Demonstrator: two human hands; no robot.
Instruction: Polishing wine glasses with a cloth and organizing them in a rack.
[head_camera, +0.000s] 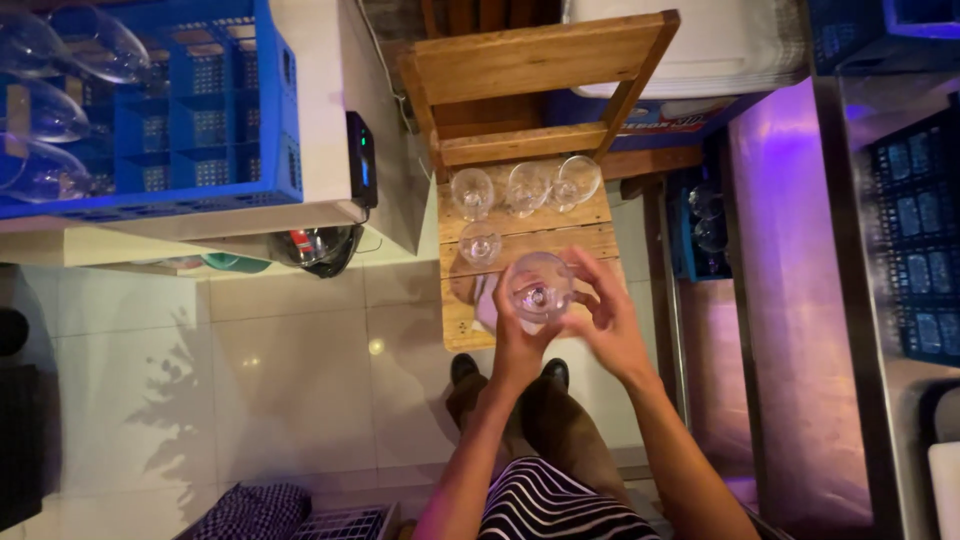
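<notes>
Spanning the left of the view, a white counter (320, 100) carries a blue glass rack (210, 110) with wine glasses lying in it; right of centre stands a wooden chair (530, 70), its slatted seat (560, 240) serving as a tabletop for four empty wine glasses (520, 190) (one nearer the person than the other three); above that seat both hands hold a wine glass (540, 290) mouth-up, the left hand (515, 335) gripping its near-left side, the right hand (605, 315) cupping its right rim with fingers spread.
</notes>
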